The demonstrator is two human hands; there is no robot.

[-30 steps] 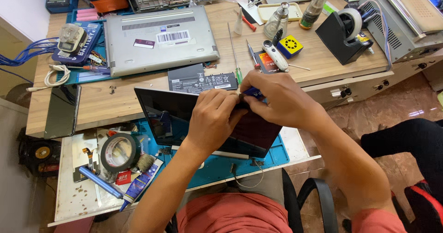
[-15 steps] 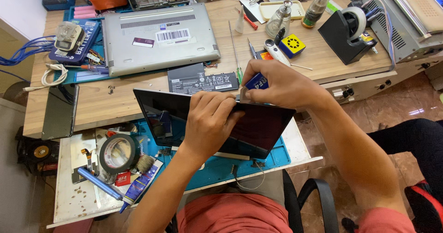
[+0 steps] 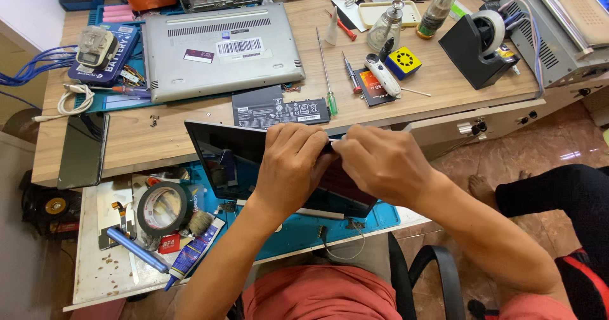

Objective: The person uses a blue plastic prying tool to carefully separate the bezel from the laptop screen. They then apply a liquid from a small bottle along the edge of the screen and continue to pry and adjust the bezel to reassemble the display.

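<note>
Both hands now meet at the top edge of the laptop screen panel (image 3: pixel 254 161), which stands tilted over the blue work mat (image 3: pixel 380 217). The left hand (image 3: pixel 292 164) curls over the rim with its fingers closed on the edge. The right hand (image 3: pixel 380 164) has come in from the right, where half a second ago it held a small blue tool clear of the panel; now its fingertips are pinched narrow against the same edge, and whether the tool is still in them cannot be told. That suggests the work has moved from picking up the tool to prying along the bezel seam. Behind the panel lies a flat black battery pack (image 3: pixel 282 112) and, further back, a grey laptop turned underside up (image 3: pixel 219 53). A cream tray (image 3: pixel 374 12) at the far edge holds little that can be made out. The black dispenser (image 3: pixel 472 41) carries a tape roll. At the left, a metal plate (image 3: pixel 95 256) bears a black tape roll (image 3: pixel 162 207), a glue tube (image 3: pixel 190 256) and a brush (image 3: pixel 202 222).
</note>
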